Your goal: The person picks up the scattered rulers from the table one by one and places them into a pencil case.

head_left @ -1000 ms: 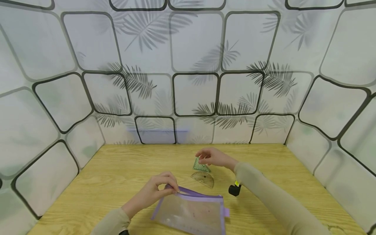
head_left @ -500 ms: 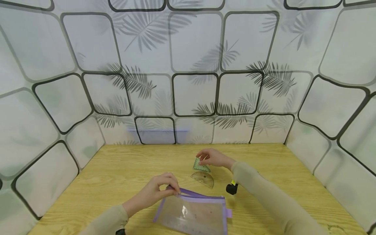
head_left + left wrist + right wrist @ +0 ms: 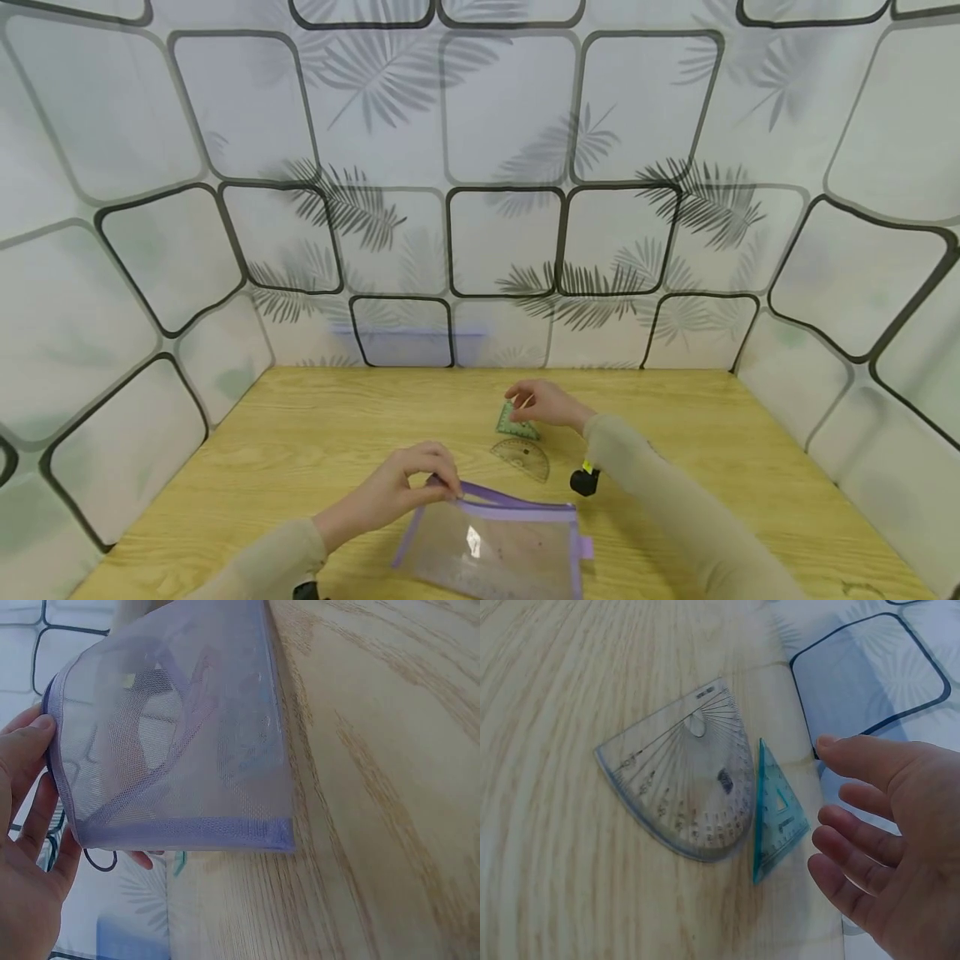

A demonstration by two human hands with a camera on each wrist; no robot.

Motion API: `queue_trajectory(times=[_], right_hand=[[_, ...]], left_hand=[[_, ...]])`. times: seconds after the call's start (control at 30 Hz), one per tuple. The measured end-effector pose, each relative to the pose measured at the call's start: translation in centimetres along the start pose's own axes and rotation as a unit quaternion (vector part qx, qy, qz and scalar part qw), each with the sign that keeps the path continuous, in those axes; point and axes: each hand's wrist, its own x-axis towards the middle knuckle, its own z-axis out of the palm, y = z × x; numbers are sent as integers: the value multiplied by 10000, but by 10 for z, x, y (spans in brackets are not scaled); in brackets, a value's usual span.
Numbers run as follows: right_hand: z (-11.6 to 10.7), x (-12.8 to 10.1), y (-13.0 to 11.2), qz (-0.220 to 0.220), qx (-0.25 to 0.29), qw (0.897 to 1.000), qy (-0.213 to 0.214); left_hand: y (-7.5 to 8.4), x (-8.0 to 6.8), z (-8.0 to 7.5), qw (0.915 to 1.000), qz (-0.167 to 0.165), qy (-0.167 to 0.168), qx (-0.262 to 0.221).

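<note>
Green set square [image 3: 516,422] lies flat on table [image 3: 300,433], far of clear protractor [image 3: 522,456], touching it. Right hand [image 3: 542,403] hovers over it, fingers loosely spread, holding nothing. Left hand [image 3: 408,483] pinches purple mesh pouch [image 3: 495,542] rim, near side. Step: reaching for set square; next needs fingertip pinch on thin edge.

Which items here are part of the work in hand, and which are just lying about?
In hand:
- purple mesh zip pouch, top edge pinched by the left hand
- green set square, right hand open just over it
- clear protractor, beside the set square

Lying about:
- wooden table
- leaf-print backdrop
</note>
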Motion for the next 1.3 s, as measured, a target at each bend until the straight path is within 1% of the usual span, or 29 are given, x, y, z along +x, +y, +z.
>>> queue_trajectory(times=[0.1, 0.2, 0.27, 0.33, 0.43, 0.5, 0.57, 0.63, 0.77, 0.8, 0.9, 0.93, 0.97, 1.03, 1.13, 1.17, 1.3], right_hand=[[5, 5, 3, 104, 0, 9999, 120], [10, 6, 1, 413, 10, 9989, 237], [13, 6, -3, 621, -39, 9975, 344], [16, 6, -5, 876, -90, 9951, 444], [20, 7, -4, 1100, -262, 9919, 572], [24, 8, -2, 1169, -301, 9907, 632], [27, 8, -1, 1180, -350, 9900, 697], [29, 8, 0, 1195, -376, 9893, 748], [32, 8, -2, 1217, -500, 9878, 833], [32, 8, -2, 1215, -506, 9877, 843], [31, 8, -5, 1219, -352, 9881, 874], [31, 7, -5, 1227, -271, 9883, 870], [31, 8, -6, 1207, -240, 9886, 863], [30, 8, -6, 1186, -166, 9891, 857], [28, 9, -3, 1074, -177, 9905, 841], [28, 9, -2, 1036, -176, 9910, 833], [26, 10, 1, 1013, -62, 9922, 721]], left_hand=[[0, 1, 1, 10000, 48, -27, 5], [0, 1, 3, 9999, 136, -92, 15], [1, 1, 4, 9999, 47, -140, -54], [2, 1, 5, 9996, -128, -173, -155], [3, 1, 6, 9994, -215, -192, -215], [4, 1, 6, 9994, -173, -199, -203], [4, 0, 6, 9995, -106, -210, -195], [4, 0, 6, 9995, -107, -215, -205], [3, 0, 5, 9993, -239, -188, -210], [3, 0, 5, 9995, -206, -185, -171], [2, 0, 5, 9994, -231, -156, -185], [2, 0, 5, 9996, -184, -147, -163], [2, 0, 5, 9994, -236, -142, -207], [1, 0, 5, 9995, -188, -124, -199], [1, 1, 5, 9996, -150, -124, -195], [2, 2, 5, 9995, -189, -132, -232], [0, 3, 6, 9995, -165, -138, -236]])
